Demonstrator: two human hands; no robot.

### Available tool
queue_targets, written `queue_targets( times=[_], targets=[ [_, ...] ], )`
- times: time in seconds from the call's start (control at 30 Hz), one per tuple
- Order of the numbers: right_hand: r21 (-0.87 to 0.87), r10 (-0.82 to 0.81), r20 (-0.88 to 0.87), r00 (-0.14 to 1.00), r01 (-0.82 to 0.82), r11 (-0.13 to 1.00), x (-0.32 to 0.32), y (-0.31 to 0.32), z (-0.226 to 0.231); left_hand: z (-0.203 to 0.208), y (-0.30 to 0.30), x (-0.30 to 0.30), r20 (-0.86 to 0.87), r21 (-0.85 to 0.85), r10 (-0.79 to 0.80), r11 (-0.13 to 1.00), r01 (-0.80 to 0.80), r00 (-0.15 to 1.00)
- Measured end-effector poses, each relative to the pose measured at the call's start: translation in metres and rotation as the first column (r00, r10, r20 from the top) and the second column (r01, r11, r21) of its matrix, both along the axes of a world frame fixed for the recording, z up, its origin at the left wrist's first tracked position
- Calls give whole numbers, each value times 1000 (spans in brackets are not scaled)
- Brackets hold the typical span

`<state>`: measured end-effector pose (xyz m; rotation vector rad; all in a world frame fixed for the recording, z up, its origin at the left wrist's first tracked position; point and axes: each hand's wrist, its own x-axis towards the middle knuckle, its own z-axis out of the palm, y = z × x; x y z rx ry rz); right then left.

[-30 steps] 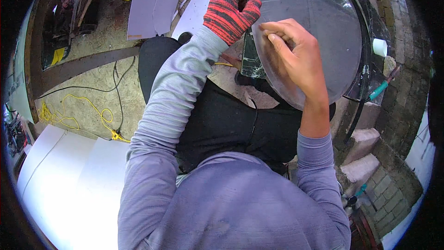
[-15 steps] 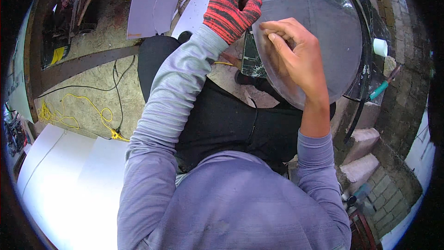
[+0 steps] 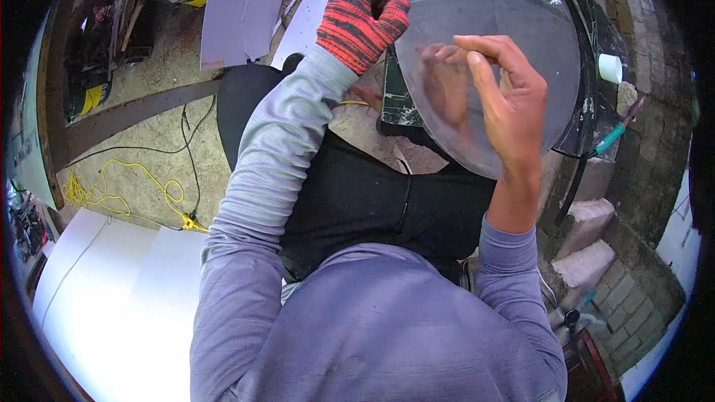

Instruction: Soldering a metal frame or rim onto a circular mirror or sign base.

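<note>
A large round glassy disc (image 3: 484, 104), smooth and reflective, stands tilted in front of me at the upper middle. My left hand (image 3: 363, 18), in a red and black striped glove, holds its left edge between thumb and fingers. Bare and held just over the disc's face, my right hand (image 3: 510, 93) has its thumb and forefinger drawn close together and the other fingers curled. Whatever may be between those fingertips is too small to make out. A reflection of this hand shows in the disc.
A dark marbled block (image 3: 400, 97) stands behind the disc, with a black curved band (image 3: 587, 97) at its right. A white roll (image 3: 610, 68) and a teal-handled tool (image 3: 612, 138) lie beyond. White sheets (image 3: 112, 283) and yellow cord (image 3: 160, 186) lie on the left.
My right hand has moved right, away from the disc's left edge to over its middle. My left hand and the disc have shifted slightly left.
</note>
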<state>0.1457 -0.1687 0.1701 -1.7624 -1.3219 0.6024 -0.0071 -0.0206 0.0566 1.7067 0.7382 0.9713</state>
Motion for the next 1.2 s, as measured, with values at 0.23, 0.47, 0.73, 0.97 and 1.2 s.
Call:
queue_targets(
  times=[0.23,0.47,0.73,0.97,1.2],
  targets=[
    [43,-124,-28,992,125,991,17,-28,14,0,-3,3,38,32,-9,999,8,999],
    [35,-237,-65,969,240,970,41,-63,8,5,-1,3,89,-74,-25,997,32,996],
    [-8,-296,-63,953,296,955,57,-93,6,8,-1,-2,18,-94,-45,994,46,999],
    [24,-378,-90,922,381,924,62,-107,8,5,-1,1,30,-34,7,999,-6,1000],
    [-102,-207,-52,977,201,974,36,-89,11,-4,2,-2,56,-101,-29,994,35,998]
  ],
)
